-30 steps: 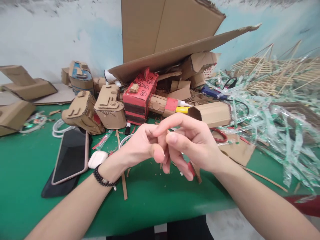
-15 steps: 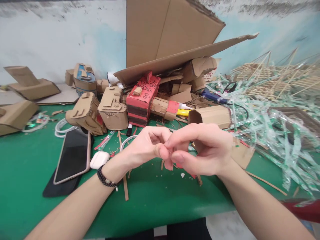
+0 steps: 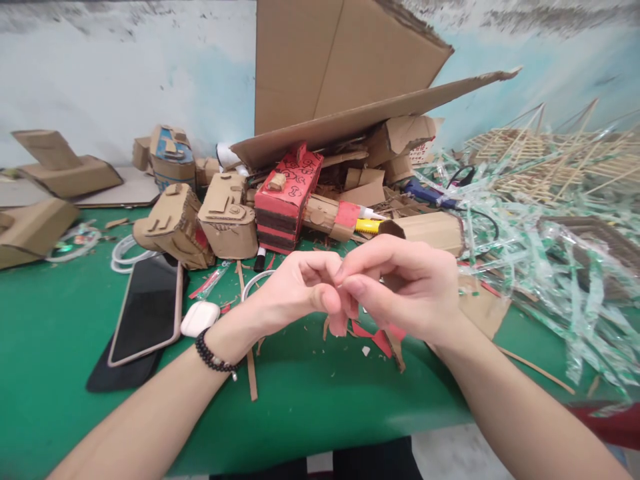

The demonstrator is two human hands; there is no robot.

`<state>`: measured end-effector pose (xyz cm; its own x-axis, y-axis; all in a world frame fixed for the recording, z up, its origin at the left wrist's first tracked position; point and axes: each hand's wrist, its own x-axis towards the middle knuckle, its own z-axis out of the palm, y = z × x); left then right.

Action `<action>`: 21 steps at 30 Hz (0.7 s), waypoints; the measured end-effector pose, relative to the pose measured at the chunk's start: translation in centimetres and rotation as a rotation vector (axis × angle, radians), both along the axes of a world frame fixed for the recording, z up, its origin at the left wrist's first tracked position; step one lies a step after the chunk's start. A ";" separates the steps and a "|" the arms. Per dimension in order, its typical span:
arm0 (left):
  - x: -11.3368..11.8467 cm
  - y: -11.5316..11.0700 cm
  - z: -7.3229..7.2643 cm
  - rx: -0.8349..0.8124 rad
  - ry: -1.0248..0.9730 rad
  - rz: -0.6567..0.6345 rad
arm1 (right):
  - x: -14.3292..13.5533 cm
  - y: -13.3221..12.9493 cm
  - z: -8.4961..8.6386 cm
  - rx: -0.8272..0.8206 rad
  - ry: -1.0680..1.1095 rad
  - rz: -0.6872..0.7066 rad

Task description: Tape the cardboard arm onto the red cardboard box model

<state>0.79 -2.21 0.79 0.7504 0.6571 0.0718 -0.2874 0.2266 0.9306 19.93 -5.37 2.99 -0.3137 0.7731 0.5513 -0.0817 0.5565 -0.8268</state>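
Observation:
Over the green table (image 3: 310, 413), my two hands meet at the fingertips. My left hand (image 3: 305, 287) has its fingers curled together, with a beaded bracelet (image 3: 213, 353) on the wrist. Thumb and forefinger of my right hand (image 3: 410, 287) are pinched together against the left fingers. Whatever lies between the fingertips is too small or hidden to make out. Below the hands are red scraps (image 3: 383, 343) and a narrow cardboard piece (image 3: 396, 350). Just behind them stand a red-and-black cardboard box (image 3: 285, 200) and a cardboard tube (image 3: 430, 232).
A phone (image 3: 147, 307) and a white earbud case (image 3: 200, 319) lie at the left. Brown cardboard models (image 3: 227, 220) stand behind. A yellow cutter (image 3: 367, 226) and a blue glue gun (image 3: 427, 192) lie among scraps. Tangled clear-green tape strips (image 3: 540, 267) heap at the right.
My right thumb has moved up and closed against the forefinger. The right hand has shifted slightly left, showing more red scraps beneath. My left hand stays almost where it was.

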 end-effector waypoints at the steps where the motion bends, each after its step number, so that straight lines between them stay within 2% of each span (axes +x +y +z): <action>1: 0.0 0.0 0.0 0.002 -0.008 -0.001 | 0.0 0.0 0.0 -0.036 0.003 0.008; 3: 0.0 0.2 0.0 0.015 -0.032 -0.009 | 0.1 0.0 0.0 -0.080 0.009 -0.009; 6: -0.4 0.8 0.7 0.081 -0.090 0.034 | 0.3 0.7 -0.2 -0.104 0.057 -0.137; 9: -1.2 1.4 1.9 0.177 -0.119 0.252 | 0.4 1.8 -0.6 -0.116 0.166 -0.280; 12: -2.0 1.8 3.1 0.232 -0.116 0.424 | 0.6 2.7 -1.1 -0.144 0.246 -0.295; 14: -2.4 1.9 3.4 0.252 -0.096 0.469 | 0.9 2.9 -1.2 -0.186 0.266 -0.223; 16: -2.7 1.9 3.5 0.291 -0.033 0.492 | 1.2 2.8 -1.2 -0.243 0.258 -0.075; 21: -3.4 1.7 3.4 0.451 0.307 0.432 | 1.8 1.9 -0.8 -0.453 0.017 0.497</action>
